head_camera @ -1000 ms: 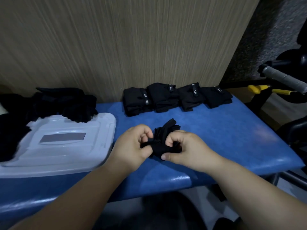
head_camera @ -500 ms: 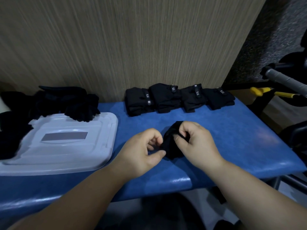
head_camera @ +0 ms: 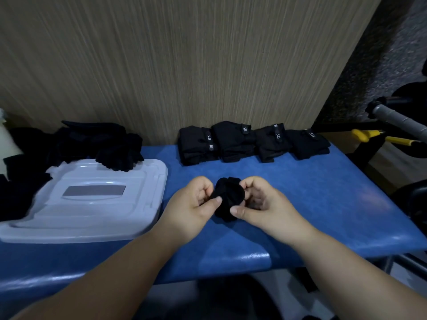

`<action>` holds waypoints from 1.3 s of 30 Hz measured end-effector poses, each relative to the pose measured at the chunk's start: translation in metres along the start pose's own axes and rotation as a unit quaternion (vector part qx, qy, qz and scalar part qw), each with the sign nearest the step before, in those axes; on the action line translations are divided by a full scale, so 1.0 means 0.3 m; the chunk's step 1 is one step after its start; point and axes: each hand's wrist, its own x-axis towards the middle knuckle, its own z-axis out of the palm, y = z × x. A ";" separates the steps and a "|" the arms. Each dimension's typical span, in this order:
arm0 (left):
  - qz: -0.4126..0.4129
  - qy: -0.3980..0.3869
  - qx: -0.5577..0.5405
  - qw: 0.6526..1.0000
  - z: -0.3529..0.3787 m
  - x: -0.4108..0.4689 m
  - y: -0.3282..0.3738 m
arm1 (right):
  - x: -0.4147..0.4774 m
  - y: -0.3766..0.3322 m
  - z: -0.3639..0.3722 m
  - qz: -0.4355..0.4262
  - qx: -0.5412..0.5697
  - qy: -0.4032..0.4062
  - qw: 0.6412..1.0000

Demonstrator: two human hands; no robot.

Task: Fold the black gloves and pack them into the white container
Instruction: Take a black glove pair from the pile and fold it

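A black glove (head_camera: 228, 198), bunched into a rounded bundle, sits just above the blue padded bench (head_camera: 312, 204) at its middle. My left hand (head_camera: 193, 204) pinches its left side with thumb and curled fingers. My right hand (head_camera: 258, 202) grips its right side, thumb on the lower edge. Several folded black gloves (head_camera: 251, 142) with small labels lie in a row at the back against the wall. A loose pile of unfolded black gloves (head_camera: 99, 144) lies at the back left. The white container (head_camera: 92, 204), lid on, stands on the left.
A wood-grain wall (head_camera: 184, 65) backs the bench. More black fabric (head_camera: 18, 181) spills over the container's left side. To the right, off the bench, are a grey padded bar (head_camera: 397, 118) and yellow-handled parts (head_camera: 367, 133). The bench's front edge is close to me.
The glove has gone from loosely spread with its fingers sticking up to a tighter rounded bundle. Both hands have turned and shifted their hold on it.
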 end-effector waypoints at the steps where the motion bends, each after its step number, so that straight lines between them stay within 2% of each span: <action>1: -0.009 0.005 0.000 1.000 0.000 0.001 0.000 | -0.002 -0.004 -0.002 0.007 0.017 -0.015 1.000; 5: -0.013 0.022 0.015 1.000 0.004 0.000 0.008 | -0.004 -0.017 -0.006 0.016 0.034 -0.046 0.998; 16: -0.065 0.069 -0.033 0.995 0.024 0.003 0.018 | 0.014 0.002 0.027 -0.008 -0.035 0.086 0.996; 22: -0.055 0.040 -0.001 0.998 0.032 -0.004 0.025 | 0.012 0.003 0.036 -0.014 -0.104 0.171 0.980; 28: -0.036 -0.010 0.004 0.999 0.043 -0.018 0.027 | 0.014 0.001 0.025 -0.015 -0.156 0.216 0.964; 35: -0.059 -0.057 -0.024 0.996 0.025 -0.011 0.008 | 0.005 0.000 0.019 -0.051 -0.189 0.157 0.968; 39: -0.131 -0.051 -0.181 0.973 0.007 -0.001 0.023 | 0.010 0.006 0.014 -0.100 -0.232 0.146 0.957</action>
